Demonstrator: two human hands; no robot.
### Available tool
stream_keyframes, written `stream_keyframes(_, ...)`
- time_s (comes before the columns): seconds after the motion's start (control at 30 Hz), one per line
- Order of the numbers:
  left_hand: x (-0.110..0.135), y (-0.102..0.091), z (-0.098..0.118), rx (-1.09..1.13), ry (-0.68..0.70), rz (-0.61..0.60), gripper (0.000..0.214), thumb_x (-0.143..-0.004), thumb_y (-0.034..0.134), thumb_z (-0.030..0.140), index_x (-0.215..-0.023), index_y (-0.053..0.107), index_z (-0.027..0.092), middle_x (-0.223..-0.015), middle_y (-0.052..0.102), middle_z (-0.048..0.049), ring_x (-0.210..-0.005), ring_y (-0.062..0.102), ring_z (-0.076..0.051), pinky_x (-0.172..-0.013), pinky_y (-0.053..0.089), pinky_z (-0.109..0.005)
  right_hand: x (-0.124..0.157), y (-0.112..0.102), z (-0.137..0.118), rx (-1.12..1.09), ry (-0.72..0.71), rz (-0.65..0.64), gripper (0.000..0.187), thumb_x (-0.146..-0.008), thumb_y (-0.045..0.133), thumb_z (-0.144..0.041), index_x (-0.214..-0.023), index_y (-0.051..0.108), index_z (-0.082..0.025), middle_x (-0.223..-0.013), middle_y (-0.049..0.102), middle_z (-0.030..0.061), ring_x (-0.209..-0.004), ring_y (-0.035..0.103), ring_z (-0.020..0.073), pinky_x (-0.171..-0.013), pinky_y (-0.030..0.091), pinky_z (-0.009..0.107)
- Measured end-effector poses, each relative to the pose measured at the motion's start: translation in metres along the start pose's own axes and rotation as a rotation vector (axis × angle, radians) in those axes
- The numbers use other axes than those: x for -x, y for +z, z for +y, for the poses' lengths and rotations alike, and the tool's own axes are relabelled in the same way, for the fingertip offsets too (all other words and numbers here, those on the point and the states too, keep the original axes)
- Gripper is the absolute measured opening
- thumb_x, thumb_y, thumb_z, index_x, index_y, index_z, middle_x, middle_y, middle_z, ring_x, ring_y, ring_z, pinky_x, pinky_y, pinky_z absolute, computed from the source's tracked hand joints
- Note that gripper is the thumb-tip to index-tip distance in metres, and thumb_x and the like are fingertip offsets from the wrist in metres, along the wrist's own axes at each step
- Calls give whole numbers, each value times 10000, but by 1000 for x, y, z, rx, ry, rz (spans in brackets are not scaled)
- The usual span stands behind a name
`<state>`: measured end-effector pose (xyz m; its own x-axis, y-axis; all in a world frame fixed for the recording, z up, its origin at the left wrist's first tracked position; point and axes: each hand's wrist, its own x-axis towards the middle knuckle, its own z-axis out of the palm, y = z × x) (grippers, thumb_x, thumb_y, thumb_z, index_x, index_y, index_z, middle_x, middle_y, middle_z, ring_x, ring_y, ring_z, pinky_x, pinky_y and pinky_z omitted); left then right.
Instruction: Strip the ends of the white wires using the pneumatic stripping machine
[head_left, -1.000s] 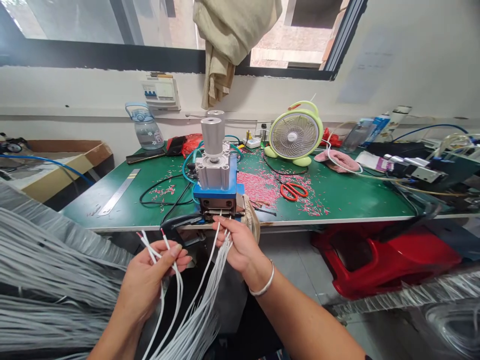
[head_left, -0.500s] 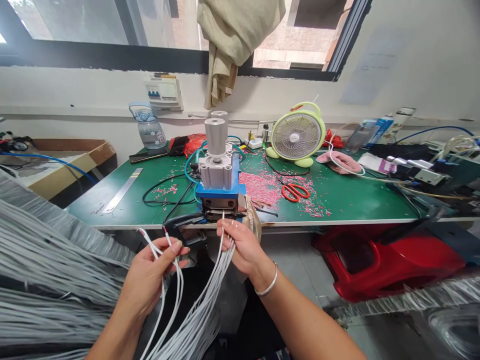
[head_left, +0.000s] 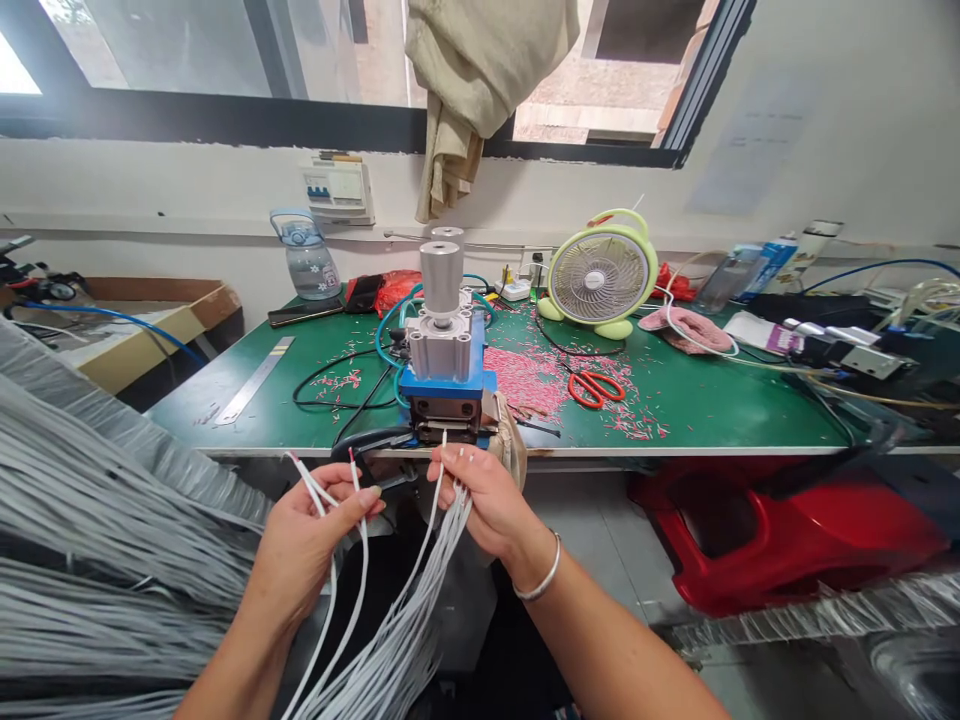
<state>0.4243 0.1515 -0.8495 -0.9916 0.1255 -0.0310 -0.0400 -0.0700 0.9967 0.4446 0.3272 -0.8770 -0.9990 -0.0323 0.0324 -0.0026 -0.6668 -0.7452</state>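
Fingers (head_left: pixel 358 507) of my left hand (head_left: pixel 304 535) are pinched on a few white cables (head_left: pixel 364 558), whose reddish tips poke up above the grip in front of the green tabletop (head_left: pixel 720 410). Next across, I see a thick cable bundle (head_left: pixel 420 600) rising into my right hand (head_left: pixel 487 500), closed around it, with one cable (head_left: pixel 445 438) pointing at the front of the blue-and-silver machine (head_left: pixel 442 350); from here I cannot tell whether its end is inside. Farther right, pink scraps (head_left: pixel 525 380) surround red-handled scissors (head_left: pixel 598 386), near a green fan (head_left: pixel 600 275).
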Motion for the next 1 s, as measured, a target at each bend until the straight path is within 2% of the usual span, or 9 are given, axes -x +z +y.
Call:
stream_keyframes(0.13, 1, 1, -3, -89, 47, -3, 310, -536, 734, 241, -786, 572, 156, -582, 573, 44, -520, 518, -77, -525, 403, -178, 7, -1, 2, 125, 41, -50, 233, -719, 606, -337, -761, 628, -110, -597, 549, 6, -516, 467, 55, -496, 353, 171)
stream_keyframes(0.23, 0, 2, -6, -105, 51, 12, 287, -538, 732, 254, -755, 572, 155, -595, 577, 34, -529, 518, -87, -526, 400, -188, 10, -2, 3, 125, 52, -56, 254, -706, 615, -337, -812, 638, -107, -687, 587, 32, -612, 524, 75, -597, 412, 189)
stream_keyframes(0.3, 1, 4, -10, -99, 47, -4, 271, -545, 727, 260, -738, 570, 152, -638, 613, 7, -586, 557, -109, -568, 421, -204, 12, -2, 5, 119, 74, -113, 270, -687, 631, -322, -853, 625, -109, -764, 605, 52, -665, 555, 94, -637, 438, 214)
stream_keyframes(0.37, 1, 7, -14, -92, 34, -51, 256, -558, 719, 264, -735, 572, 152, -661, 637, -10, -624, 582, -126, -607, 436, -218, 14, 1, 9, 159, 117, -193, 292, -645, 662, -293, -876, 603, -123, -770, 607, 46, -646, 568, 105, -576, 444, 212)
stream_keyframes(0.43, 1, 10, -18, -92, 17, -91, 248, -568, 713, 271, -735, 572, 154, -640, 638, -5, -603, 585, -126, -592, 439, -217, 16, 6, 16, 259, 158, -230, 292, -618, 677, -273, -857, 590, -130, -670, 593, 15, -558, 552, 96, -472, 403, 179)
stream_keyframes(0.53, 2, 13, -20, -94, -4, -110, 244, -584, 702, 281, -743, 569, 154, -627, 635, 2, -560, 578, -117, -540, 433, -204, 17, 13, 25, 373, 146, -181, 221, -654, 633, -287, -793, 598, -118, -556, 548, -15, -437, 472, 57, -405, 337, 157)
stream_keyframes(0.63, 1, 11, -16, -41, -3, -112, 236, -634, 664, 304, -778, 573, 140, -661, 638, -17, -606, 594, -124, -590, 456, -218, 15, 17, 26, 351, 105, -104, 199, -662, 615, -273, -775, 607, -109, -584, 562, -5, -396, 428, 40, -390, 328, 164)
stream_keyframes(0.8, -3, 8, 0, 89, -146, -126, 302, -698, 600, 340, -925, 528, 155, -840, 650, -62, -765, 623, -183, -671, 500, -317, 7, 14, 12, 163, 23, 81, 259, -714, 573, -364, -734, 587, -106, -508, 537, -9, -336, 400, 40, -348, 276, 168)
stream_keyframes(1.0, -9, 16, 15, 88, -151, -197, 322, -700, 603, 306, -974, 505, 168, -867, 632, -57, -775, 627, -198, -718, 497, -356, -6, 9, 2, -78, 25, 214, 255, -692, 604, -364, -657, 543, -118, -415, 444, -51, -299, 321, 31, -329, 236, 177)
